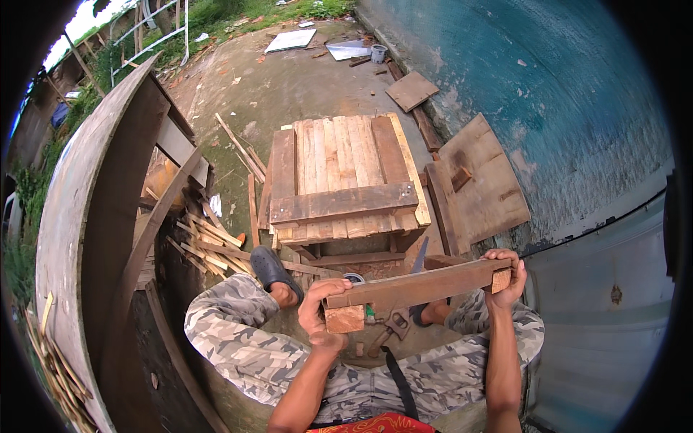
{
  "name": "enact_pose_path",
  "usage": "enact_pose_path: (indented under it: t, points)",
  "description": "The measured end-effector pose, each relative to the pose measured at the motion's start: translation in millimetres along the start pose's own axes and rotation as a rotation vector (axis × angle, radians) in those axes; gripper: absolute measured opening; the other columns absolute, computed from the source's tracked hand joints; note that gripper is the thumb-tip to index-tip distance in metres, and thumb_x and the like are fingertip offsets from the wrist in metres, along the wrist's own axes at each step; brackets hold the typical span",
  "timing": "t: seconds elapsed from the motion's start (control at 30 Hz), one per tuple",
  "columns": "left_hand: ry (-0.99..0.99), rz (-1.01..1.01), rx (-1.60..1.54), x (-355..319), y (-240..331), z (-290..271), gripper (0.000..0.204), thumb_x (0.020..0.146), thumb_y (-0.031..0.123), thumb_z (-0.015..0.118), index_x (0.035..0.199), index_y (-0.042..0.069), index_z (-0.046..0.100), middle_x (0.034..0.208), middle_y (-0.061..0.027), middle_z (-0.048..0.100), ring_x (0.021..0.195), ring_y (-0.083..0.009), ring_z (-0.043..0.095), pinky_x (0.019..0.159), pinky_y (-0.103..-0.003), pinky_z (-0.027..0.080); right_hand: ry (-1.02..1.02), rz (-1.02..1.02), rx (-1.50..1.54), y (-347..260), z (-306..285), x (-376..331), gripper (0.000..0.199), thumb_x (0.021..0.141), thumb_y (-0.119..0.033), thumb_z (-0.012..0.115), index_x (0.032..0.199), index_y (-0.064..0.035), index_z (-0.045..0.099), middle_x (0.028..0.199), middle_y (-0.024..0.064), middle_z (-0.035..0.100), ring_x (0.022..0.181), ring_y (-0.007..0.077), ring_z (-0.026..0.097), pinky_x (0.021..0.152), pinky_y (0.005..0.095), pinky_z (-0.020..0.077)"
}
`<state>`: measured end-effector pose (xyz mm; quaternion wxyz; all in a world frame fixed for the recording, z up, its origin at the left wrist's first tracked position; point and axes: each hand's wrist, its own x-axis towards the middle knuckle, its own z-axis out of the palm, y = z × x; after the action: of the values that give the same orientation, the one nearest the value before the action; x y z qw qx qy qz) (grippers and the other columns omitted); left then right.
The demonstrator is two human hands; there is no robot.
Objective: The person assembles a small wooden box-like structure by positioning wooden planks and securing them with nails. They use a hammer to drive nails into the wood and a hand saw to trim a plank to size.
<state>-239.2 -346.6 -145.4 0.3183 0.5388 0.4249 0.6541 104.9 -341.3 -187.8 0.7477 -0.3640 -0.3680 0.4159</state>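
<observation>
Over my lap I hold a dark brown wooden beam (426, 283) raised and roughly level, its right end a little higher. A short block with a pale, freshly cut end (345, 320) sits under its left end, and another block (501, 281) is at the right end. My left hand (322, 307) is closed around the left end, thumb on top. My right hand (512, 278) grips the right end, fingers over the top. Below and behind the beam, partly hidden, are a saw blade (420, 256) and a tool with a handle (393, 326) on the ground.
A low slatted wooden table (338, 198) stands ahead. Wood strips (209, 245) lie heaped left of it, beside a tall wooden cabinet-like frame (65, 224). Boards (484, 180) lean near the blue wall (563, 108) at right. A small grey bucket (378, 53) stands farther off.
</observation>
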Motion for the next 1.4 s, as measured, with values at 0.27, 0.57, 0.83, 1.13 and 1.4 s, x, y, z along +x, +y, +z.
enact_pose_path:
  t: [0.27,0.57,0.83,1.13,1.4]
  points:
    - [0.034,0.163,0.045,-0.8,6.8,-6.6,0.093,0.095,0.081,0.024,0.090,-0.004,0.061,0.083,-0.0190,0.069,0.081,-0.0325,0.070,0.079,-0.042,0.056,-0.410,0.153,-0.487,-48.0,10.1,20.0,0.047,0.098,-0.042,0.051,0.089,0.0021,0.066,0.095,0.0148,0.065,0.098,0.0302,0.062,0.093,0.0435,0.0481]
    - [-0.118,0.135,0.119,-9.1,0.0,-7.8,0.096,0.092,0.085,0.026,0.088,-0.004,0.061,0.083,-0.0196,0.067,0.082,-0.0312,0.068,0.081,-0.043,0.055,-0.924,0.185,-1.048,-44.2,71.9,7.5,0.065,0.069,-0.046,0.089,0.113,-0.0024,0.069,0.104,0.0167,0.071,0.105,0.0371,0.066,0.093,0.0444,0.0496]
    - [-0.033,-0.131,0.077,-16.8,-10.5,0.4,0.096,0.092,0.083,0.031,0.093,-0.007,0.063,0.090,-0.0192,0.070,0.086,-0.0282,0.069,0.082,-0.038,0.054,-0.999,0.174,-1.301,-37.1,96.9,-7.4,0.067,0.069,-0.058,0.084,0.111,-0.0079,0.070,0.097,0.0163,0.073,0.093,0.0363,0.070,0.077,0.0452,0.0540]
    - [-0.360,-0.234,0.039,12.5,-28.3,-5.4,0.121,0.073,0.098,0.043,0.136,-0.006,0.050,0.123,-0.0205,0.066,0.113,-0.0297,0.066,0.097,-0.040,0.050,-0.870,0.275,-1.235,-52.2,78.7,0.5,0.059,0.072,-0.057,0.084,0.103,-0.0080,0.074,0.082,0.0154,0.074,0.077,0.0354,0.072,0.068,0.0437,0.0534]
    - [-0.413,-0.082,0.429,17.4,-71.9,-34.3,0.092,0.066,0.076,0.075,0.117,0.001,0.062,0.103,-0.0163,0.070,0.097,-0.0349,0.070,0.087,-0.041,0.052,-0.710,0.394,-1.081,-53.8,61.9,8.1,0.058,0.070,-0.050,0.088,0.099,-0.0025,0.073,0.074,0.0150,0.070,0.070,0.0322,0.070,0.065,0.0395,0.0518]
